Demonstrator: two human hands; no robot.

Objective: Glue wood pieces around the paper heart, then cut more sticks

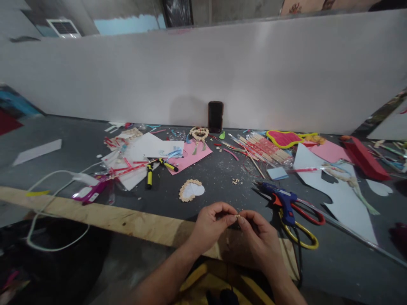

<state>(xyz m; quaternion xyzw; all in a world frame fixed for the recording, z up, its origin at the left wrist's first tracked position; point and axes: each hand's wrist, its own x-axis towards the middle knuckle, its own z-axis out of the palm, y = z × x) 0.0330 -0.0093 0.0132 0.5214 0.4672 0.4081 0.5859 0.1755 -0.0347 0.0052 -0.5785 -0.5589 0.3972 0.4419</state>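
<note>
I hold both hands close together just above the near edge of the dark grey surface (219,197), over the pale wooden strip (140,224) that runs along it. My left hand (216,221) is curled, thumb and forefinger pinched on a tiny beige piece (238,216); my right hand (258,233) meets it from the other side, its fingertips closed on the same piece, so it sits right between the two. My fingers cover most of it, and I cannot tell its exact shape. Beyond my left hand lies a flat white paper shape (192,189) with beige chips around much of its border, its right end bare. A few loose beige crumbs (236,181) are scattered farther off, to the right of that shape. Just beside my right hand lies a blue glue gun with an orange trigger (288,203), next to a red looped handle (313,215) and a yellow looped handle (302,239). Over on the left are black-and-yellow pliers (149,176) and a purple plastic tool (89,194). At the back, a dark phone (216,116) stands upright against the white panel (143,76).
</note>
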